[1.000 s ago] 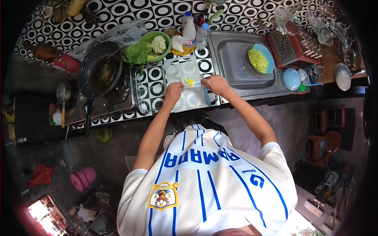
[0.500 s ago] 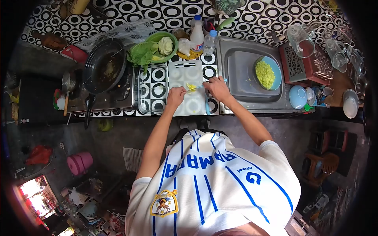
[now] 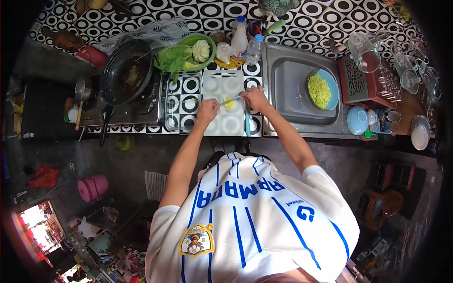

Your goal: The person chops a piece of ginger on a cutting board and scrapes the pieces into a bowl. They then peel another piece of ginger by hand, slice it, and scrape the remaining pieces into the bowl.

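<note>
My right hand (image 3: pixel 255 99) is wrapped round the light-blue handle of a knife, over the right side of a pale cutting board (image 3: pixel 217 127). The knife's thin blade (image 3: pixel 231 100) points left across the board. At its tip end is my left hand (image 3: pixel 207 110), fingers closed; whether they pinch the tip or a bit of food is too small to tell. A small heap of yellow-green chopped vegetable (image 3: pixel 229 104) lies by the blade between both hands. A slim blue object (image 3: pixel 247 125) rests along the board's right edge.
Right of the board, a blue bowl of chopped greens (image 3: pixel 319 92) sits in the steel sink (image 3: pixel 295 113). Behind stand a green basin of leafy vegetables (image 3: pixel 212 41) and bottles (image 3: pixel 239 42). A dark wok (image 3: pixel 107 78) is on the stove at left, its handle jutting over the front edge.
My right hand has shifted slightly up and left, and the knife tilts a little more. My left hand has moved slightly left, still closed near the blade's tip. The view has shifted slightly.
</note>
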Motion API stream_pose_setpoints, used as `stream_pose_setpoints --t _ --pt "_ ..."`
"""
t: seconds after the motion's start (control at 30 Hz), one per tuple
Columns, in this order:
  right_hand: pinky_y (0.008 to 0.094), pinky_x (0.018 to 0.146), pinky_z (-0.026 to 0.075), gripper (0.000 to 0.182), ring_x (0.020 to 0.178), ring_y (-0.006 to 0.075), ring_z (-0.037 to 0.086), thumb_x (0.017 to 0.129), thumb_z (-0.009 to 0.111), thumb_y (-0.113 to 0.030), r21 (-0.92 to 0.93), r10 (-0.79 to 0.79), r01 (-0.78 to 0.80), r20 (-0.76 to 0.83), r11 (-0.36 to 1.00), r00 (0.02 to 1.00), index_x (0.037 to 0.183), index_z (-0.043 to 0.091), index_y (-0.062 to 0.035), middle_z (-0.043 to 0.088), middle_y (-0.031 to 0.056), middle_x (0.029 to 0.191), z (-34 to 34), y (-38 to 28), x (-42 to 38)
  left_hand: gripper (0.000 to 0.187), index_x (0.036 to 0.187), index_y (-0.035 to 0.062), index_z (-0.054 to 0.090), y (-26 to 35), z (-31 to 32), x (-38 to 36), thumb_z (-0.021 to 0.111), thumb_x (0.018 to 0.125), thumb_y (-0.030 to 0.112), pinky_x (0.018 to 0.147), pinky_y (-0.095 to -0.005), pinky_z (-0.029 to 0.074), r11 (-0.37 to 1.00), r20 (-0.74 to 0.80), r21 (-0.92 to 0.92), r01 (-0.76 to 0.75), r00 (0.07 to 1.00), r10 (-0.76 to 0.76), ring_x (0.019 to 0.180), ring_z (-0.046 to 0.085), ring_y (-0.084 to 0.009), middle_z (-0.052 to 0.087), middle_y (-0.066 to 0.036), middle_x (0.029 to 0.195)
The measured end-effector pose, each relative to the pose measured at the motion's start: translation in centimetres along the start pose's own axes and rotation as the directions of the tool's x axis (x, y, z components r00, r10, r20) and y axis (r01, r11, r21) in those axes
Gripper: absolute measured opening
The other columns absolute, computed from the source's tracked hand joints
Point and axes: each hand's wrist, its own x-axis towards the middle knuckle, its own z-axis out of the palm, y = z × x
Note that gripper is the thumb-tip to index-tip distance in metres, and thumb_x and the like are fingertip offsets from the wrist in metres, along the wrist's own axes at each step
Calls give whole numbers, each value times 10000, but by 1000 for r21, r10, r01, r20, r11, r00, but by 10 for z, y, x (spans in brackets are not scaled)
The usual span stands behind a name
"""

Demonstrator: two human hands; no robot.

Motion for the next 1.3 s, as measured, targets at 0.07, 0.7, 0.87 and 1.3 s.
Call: stream_pose_setpoints --t 0.07,0.7,0.87,1.3 --pt "466 889 351 159 980 274 564 915 598 -218 -27 20 -19 19 999 1000 1047 683 -194 634 46 904 2 0 7 66 836 66 717 -4 0 3 728 788 110 709 -399 547 999 11 34 14 1000 -15 758 688 -325 704 -131 777" --pt "491 1022 319 243 1080 259 532 869 545 -117 -194 -30 32 11 981 999 1031 696 -218 627 39 951 41 3 41 75 847 38 693 7 -6 -8 684 812 104 719 -477 533 991 -68 100 84 995 -78 818 666 -406 679 -210 815" --pt "477 1025 322 251 1086 260 521 892 546 -141 -194 -74 86 69 977 995 1095 662 -234 609 47 1040 36 5 65 103 878 29 685 -5 2 -7 677 832 120 734 -492 526 987 -85 126 96 993 -86 829 657 -425 674 -228 834" --pt "535 1120 272 297 1147 276 511 868 577 -172 -242 -214 216 35 946 976 1162 595 -211 585 65 1084 38 1 96 116 874 4 680 5 -4 -4 689 824 108 764 -514 526 972 -72 97 212 976 -206 865 654 -454 666 -265 855"
